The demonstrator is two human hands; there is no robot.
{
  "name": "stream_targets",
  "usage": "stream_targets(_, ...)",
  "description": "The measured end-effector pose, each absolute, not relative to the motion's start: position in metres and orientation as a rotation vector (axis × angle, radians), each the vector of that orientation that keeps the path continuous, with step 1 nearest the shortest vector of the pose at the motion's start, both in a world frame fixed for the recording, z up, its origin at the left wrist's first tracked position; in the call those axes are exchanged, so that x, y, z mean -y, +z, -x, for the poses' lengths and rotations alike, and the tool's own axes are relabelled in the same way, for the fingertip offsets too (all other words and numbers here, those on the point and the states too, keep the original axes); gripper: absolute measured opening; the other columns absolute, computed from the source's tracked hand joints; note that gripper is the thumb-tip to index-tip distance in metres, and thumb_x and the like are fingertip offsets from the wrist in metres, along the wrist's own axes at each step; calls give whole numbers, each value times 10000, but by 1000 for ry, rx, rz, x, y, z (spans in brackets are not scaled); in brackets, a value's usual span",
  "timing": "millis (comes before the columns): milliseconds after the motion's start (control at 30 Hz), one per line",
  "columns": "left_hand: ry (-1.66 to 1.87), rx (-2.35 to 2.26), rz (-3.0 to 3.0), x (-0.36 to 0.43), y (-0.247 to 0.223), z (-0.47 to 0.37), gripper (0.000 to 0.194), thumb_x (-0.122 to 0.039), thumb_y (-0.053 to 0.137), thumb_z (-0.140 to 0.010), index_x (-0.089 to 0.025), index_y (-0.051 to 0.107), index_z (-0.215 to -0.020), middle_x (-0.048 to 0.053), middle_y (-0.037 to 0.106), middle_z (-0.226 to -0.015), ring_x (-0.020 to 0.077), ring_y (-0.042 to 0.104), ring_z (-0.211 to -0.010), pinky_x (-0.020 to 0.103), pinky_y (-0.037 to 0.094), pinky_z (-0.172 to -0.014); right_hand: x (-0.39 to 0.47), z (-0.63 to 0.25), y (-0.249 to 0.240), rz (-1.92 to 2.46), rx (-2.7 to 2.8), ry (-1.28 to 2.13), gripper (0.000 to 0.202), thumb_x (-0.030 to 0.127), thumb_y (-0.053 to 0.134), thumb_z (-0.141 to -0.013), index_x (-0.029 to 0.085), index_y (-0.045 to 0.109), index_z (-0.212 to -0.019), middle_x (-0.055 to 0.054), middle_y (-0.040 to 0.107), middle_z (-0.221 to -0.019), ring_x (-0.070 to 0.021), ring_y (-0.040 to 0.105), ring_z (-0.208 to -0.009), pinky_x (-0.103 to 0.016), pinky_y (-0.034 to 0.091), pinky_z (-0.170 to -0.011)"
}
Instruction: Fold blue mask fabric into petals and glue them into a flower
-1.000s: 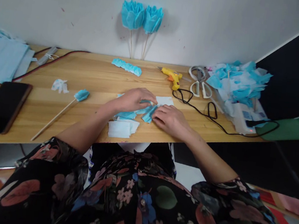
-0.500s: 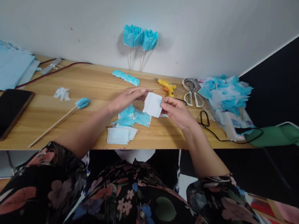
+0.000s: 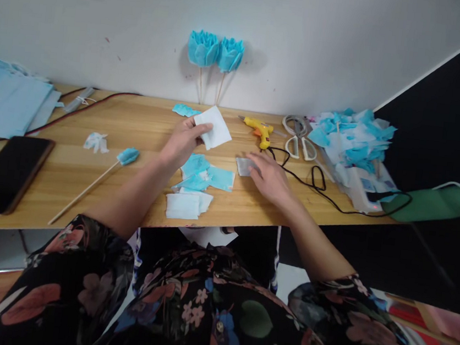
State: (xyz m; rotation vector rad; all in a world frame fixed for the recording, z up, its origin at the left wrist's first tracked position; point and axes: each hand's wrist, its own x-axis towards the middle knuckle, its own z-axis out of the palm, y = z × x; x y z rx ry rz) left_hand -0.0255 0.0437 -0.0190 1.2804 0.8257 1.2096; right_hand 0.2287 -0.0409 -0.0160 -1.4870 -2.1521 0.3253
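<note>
My left hand (image 3: 181,142) is closed on a white fabric square (image 3: 218,129), pinched between thumb and fingers and raised over the table. To the right, my right hand (image 3: 273,178) has its fingers stretched out, with the tips at a small greyish-white rectangle (image 3: 243,166) lying on the wood; I cannot tell whether they touch it. Between and below the hands lie crumpled blue fabric pieces (image 3: 221,179) and a small stack of white pieces (image 3: 182,206). A scalloped blue strip (image 3: 184,110) lies behind my left hand, which partly covers it.
Two blue fabric flowers (image 3: 203,50) on sticks lean against the wall. A yellow glue gun (image 3: 260,131), scissors (image 3: 299,146) and a heap of blue-white scraps (image 3: 352,139) are at right. At left are a stick with a blue bud (image 3: 128,155), a phone (image 3: 5,174) and face masks (image 3: 9,103).
My left hand has carried the white square up and to the left. My right hand has let go of it and come down to the table by the small rectangle.
</note>
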Motion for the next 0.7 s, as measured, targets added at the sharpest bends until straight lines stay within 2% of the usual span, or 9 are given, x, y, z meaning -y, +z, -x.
stream_targets(67, 1240, -822, -1258, -46, -20, 27, 408, -493, 713, -783, -190, 635, -1045, 102, 761, -1048, 279, 713, -1094, 447, 581, -958, 52, -226, -21, 1484, 2217, 332, 413, 253, 484, -953, 189, 659, -1322, -161, 651, -1418, -329, 584, -1347, -569, 436, -1155)
stream_targets(167, 1291, -844, -1213, -49, -23, 28, 413, -483, 712, -775, -191, 629, -1056, 103, 763, -1079, 274, 715, -1111, 415, 590, -950, 67, -221, -19, 1408, 2221, 438, 429, 278, 454, -986, 216, 620, -1377, -141, 657, -1417, -305, 619, -1312, -532, 494, -1109)
stream_targets(300, 1324, -917, -1199, -56, -28, 32, 393, -491, 690, -792, -201, 623, -1049, 87, 769, -1034, 261, 725, -1086, 374, 605, -901, 78, -218, -3, 1398, 2144, 392, 391, 288, 445, -1004, 241, 632, -1344, -125, 706, -1320, -286, 705, -1119, -502, 557, -985)
stream_targets(500, 1346, -893, -1069, -58, -29, 34, 355, -425, 728, -788, -190, 639, -1039, 77, 774, -1032, 251, 727, -1064, 343, 596, -878, 79, -204, 3, 1302, 2089, 212, 364, 243, 419, -1021, 252, 665, -1290, -121, 735, -1222, -270, 699, -1112, -462, 565, -948)
stream_targets(633, 1342, -804, -950, -53, -24, 31, 422, -412, 814, -719, -169, 645, -1020, 70, 769, -1005, 241, 727, -1017, 344, 576, -888, 56, -193, 0, 1219, 1967, 253, 312, 286, 490, -1011, 260, 685, -1253, -86, 754, -1066, -224, 709, -928, -378, 594, -768)
stream_targets(700, 1328, -777, -910, -50, -22, 29, 417, -385, 833, -705, -161, 652, -1007, 71, 767, -1003, 225, 725, -995, 344, 564, -901, 35, -190, 0, 1196, 1888, 399, 332, 363, 546, -991, 263, 672, -1282, -81, 742, -1090, -206, 696, -885, -338, 591, -676)
